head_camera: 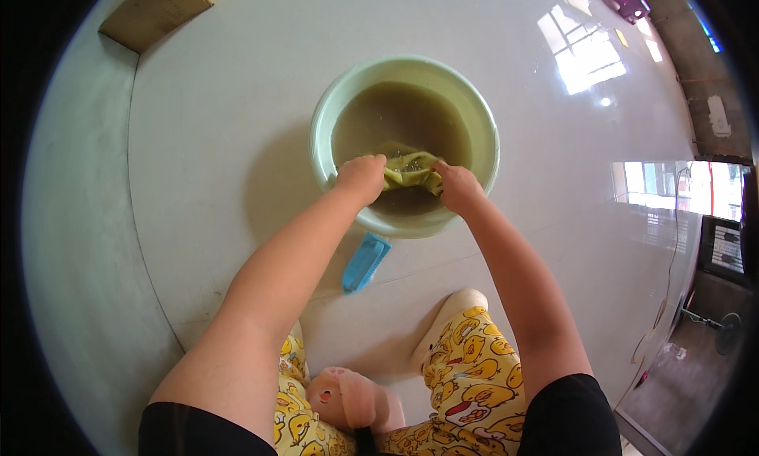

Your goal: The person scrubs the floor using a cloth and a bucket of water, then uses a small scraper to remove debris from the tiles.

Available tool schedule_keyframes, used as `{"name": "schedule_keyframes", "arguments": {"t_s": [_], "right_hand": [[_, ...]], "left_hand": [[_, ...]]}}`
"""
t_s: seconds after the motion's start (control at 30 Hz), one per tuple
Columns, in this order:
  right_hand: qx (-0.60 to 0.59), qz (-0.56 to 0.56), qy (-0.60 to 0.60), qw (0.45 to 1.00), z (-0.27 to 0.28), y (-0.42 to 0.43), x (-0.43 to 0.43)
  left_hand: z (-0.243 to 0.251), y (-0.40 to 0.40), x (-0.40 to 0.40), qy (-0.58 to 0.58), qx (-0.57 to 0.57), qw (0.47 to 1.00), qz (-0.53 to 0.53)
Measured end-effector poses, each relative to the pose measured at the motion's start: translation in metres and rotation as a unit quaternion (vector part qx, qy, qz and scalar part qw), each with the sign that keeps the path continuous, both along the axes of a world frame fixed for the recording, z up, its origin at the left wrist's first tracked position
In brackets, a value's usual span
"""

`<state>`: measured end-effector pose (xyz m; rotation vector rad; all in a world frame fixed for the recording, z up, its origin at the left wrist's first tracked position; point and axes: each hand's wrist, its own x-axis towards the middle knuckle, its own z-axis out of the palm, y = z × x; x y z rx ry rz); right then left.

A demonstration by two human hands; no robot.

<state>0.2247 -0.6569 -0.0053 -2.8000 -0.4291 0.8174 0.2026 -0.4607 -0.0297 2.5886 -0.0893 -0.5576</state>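
A round pale green basin stands on the floor before me, partly filled with murky brown water. Both hands are over the near half of the basin, gripping a wet yellow-green cloth stretched between them. My left hand is closed on the cloth's left end, and my right hand pinches its right end. Part of the cloth lies in the water, where its far edge is hard to make out. Just below the basin, a blue plastic brush or small washboard rests on the floor; its exact kind is unclear.
A cardboard box stands against the wall at upper left. My legs, in yellow patterned trousers, flank a pink stool or soft seat below. At the far right are a purple object, a cable and a doorway area.
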Motion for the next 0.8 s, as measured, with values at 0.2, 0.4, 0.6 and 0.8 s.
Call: {"name": "schedule_keyframes", "arguments": {"t_s": [0.2,0.4,0.6,0.8], "right_hand": [[-0.015,-0.088,-0.068,0.994,0.082,0.001,0.019],[0.156,-0.267,-0.199,0.93,0.141,0.009,0.025],[0.419,-0.495,-0.092,0.756,0.112,0.036,-0.011],[0.522,-0.408,0.056,0.747,0.108,0.055,-0.027]], "left_hand": [[0.059,0.003,0.022,-0.077,-0.092,0.985,0.127],[0.147,0.001,0.032,-0.095,-0.141,0.969,0.179],[0.132,-0.025,0.008,-0.098,-0.23,0.905,0.344],[0.12,-0.013,0.006,-0.076,-0.306,0.886,0.341]]}}
